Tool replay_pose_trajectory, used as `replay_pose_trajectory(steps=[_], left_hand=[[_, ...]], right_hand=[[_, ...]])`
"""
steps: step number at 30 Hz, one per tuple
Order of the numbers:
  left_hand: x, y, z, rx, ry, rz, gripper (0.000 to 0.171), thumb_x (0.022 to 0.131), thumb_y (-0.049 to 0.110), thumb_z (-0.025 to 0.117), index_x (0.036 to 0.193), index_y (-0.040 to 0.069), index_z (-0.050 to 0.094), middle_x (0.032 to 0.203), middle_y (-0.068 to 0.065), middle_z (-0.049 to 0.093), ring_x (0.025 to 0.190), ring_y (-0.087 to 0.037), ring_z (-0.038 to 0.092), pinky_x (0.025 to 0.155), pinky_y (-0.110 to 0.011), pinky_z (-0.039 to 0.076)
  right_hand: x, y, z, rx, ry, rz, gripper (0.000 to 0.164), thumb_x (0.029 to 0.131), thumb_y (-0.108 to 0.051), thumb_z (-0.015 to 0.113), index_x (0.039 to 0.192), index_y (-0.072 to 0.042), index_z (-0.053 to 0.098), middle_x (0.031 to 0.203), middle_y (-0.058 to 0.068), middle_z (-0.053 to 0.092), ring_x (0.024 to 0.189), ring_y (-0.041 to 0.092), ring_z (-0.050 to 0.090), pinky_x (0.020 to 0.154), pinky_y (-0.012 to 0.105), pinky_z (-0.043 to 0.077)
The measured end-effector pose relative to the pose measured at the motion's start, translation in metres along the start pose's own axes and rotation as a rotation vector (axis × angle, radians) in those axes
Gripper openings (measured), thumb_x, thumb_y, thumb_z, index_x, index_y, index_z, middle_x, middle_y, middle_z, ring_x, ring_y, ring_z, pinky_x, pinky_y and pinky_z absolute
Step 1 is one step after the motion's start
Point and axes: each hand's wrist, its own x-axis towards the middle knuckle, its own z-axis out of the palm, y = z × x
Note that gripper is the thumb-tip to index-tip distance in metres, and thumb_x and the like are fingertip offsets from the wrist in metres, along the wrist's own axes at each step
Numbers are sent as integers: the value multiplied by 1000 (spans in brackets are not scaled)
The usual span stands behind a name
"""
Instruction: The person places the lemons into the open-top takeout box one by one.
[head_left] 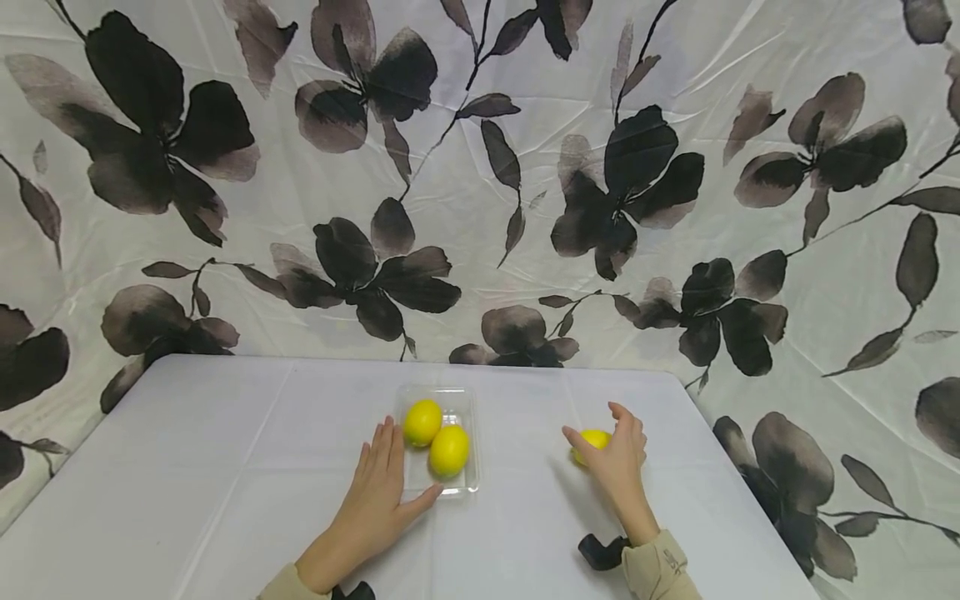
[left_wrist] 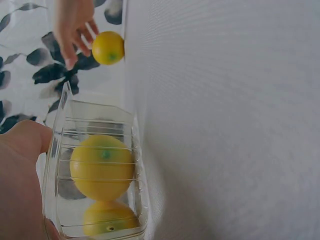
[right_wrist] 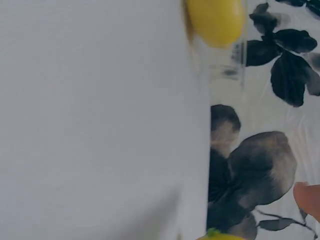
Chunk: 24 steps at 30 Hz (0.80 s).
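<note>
Two yellow lemons, one farther back (head_left: 423,422) and one nearer (head_left: 449,451), lie in a clear plastic tray (head_left: 471,482) on the table. My left hand (head_left: 382,492) rests along the tray's left side, fingers straight and thumb reaching its front edge. In the left wrist view the tray's ribbed wall (left_wrist: 60,115) stands beside that hand. A third lemon (head_left: 592,446) sits on the table to the right. Around it my right hand (head_left: 618,458) hovers with thumb and fingers spread apart. The left wrist view shows a gap between these fingers and the lemon (left_wrist: 108,48).
A white cloth covers the table (head_left: 225,500). Behind it hangs a white curtain (head_left: 480,192) with dark flowers. A black wrist device (head_left: 602,552) sits beside the right sleeve (head_left: 660,567), and another (head_left: 354,592) shows by the left wrist.
</note>
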Motion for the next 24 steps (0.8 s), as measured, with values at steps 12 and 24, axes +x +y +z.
replay_pose_trajectory(steps=[12, 24], left_hand=[[-1, 0, 1, 4, 5, 5, 104, 90, 60, 61, 149, -17, 21, 160, -32, 10, 148, -46, 12, 116, -63, 13], [0, 3, -1, 0, -2, -6, 104, 90, 58, 62, 149, -17, 21, 160, -32, 10, 148, -46, 11, 116, -62, 13]], right_hand=[[-13, 34, 8, -6, -116, 175, 95, 80, -40, 79, 146, 6, 28, 135, 33, 32, 122, 49, 30, 98, 63, 24], [-14, 53, 20, 92, -39, 74, 77, 87, -27, 71, 148, 2, 33, 142, 29, 41, 129, 45, 34, 99, 62, 19]])
